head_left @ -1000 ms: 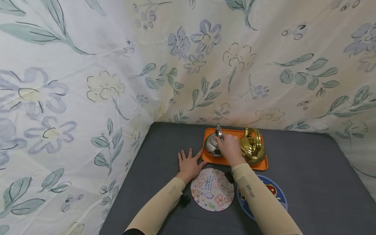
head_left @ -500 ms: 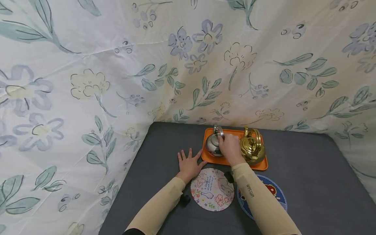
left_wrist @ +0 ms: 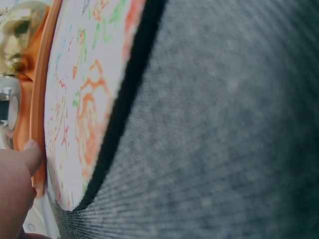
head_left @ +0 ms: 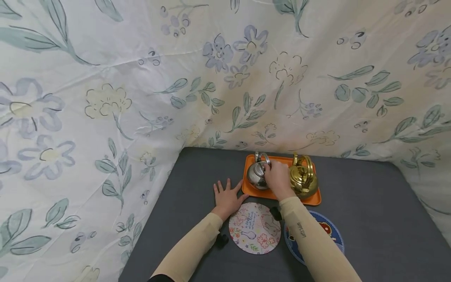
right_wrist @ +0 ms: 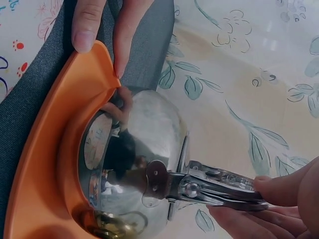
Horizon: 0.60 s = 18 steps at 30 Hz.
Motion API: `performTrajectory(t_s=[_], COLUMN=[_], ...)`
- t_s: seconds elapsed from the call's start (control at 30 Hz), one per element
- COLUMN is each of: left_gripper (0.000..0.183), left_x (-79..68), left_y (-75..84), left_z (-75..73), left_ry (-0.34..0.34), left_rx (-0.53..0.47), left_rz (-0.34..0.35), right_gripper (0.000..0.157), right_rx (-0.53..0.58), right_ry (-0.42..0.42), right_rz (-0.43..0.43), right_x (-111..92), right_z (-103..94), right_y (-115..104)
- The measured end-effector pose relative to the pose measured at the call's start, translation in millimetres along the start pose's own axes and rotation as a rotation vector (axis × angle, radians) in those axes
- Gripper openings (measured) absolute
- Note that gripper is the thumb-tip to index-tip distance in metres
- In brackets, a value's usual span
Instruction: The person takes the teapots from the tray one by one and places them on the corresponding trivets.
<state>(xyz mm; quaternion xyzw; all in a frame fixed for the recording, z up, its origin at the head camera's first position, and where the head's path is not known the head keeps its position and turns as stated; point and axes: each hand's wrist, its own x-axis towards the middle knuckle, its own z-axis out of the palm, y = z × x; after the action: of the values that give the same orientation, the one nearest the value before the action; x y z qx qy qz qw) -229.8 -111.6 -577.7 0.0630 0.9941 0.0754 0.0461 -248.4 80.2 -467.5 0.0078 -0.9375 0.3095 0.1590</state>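
My right hand (head_left: 278, 179) holds the arched handle (right_wrist: 227, 191) of a shiny silver kettle (head_left: 255, 176) with thumb and fingers. The kettle stands at the left end of an orange tray (head_left: 260, 192), its spout toward the back wall. To its right on the same tray is a gold kettle (head_left: 298, 175), partly behind my right hand in the head view. My left hand (head_left: 225, 199) lies with fingers spread at the tray's left front corner. In the right wrist view, its fingertips (right_wrist: 83, 41) touch the tray's corner.
A round white mat (head_left: 254, 231) with coloured drawings lies in front of the tray. A round blue mat (head_left: 334, 229) sits beside it, partly under my right forearm. The dark grey table (head_left: 373, 211) meets a floral cloth wall (head_left: 299, 98).
My right hand has shifted slightly right. The silver kettle has turned a little, its spout swinging left and its handle now at more of an angle. The left hand stays in place.
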Motion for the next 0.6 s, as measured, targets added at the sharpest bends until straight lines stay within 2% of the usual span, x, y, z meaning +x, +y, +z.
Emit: performTrajectory(t_s=[0.23, 0.6], left_gripper=[0.069, 0.069], left_x=[-1.8, 1.2], left_y=[0.7, -0.7], left_z=[-1.2, -1.0], left_ry=[-0.009, -0.005], left_rx=[-0.011, -0.018], left_rz=[-0.001, -0.002], right_gripper=[0.026, 0.024], right_rx=[0.011, 0.02], right_ry=[0.042, 0.052], right_rz=[-0.025, -0.033], right_x=[-3, -7], right_z=[-5.8, -13.0], right_y=[0, -3])
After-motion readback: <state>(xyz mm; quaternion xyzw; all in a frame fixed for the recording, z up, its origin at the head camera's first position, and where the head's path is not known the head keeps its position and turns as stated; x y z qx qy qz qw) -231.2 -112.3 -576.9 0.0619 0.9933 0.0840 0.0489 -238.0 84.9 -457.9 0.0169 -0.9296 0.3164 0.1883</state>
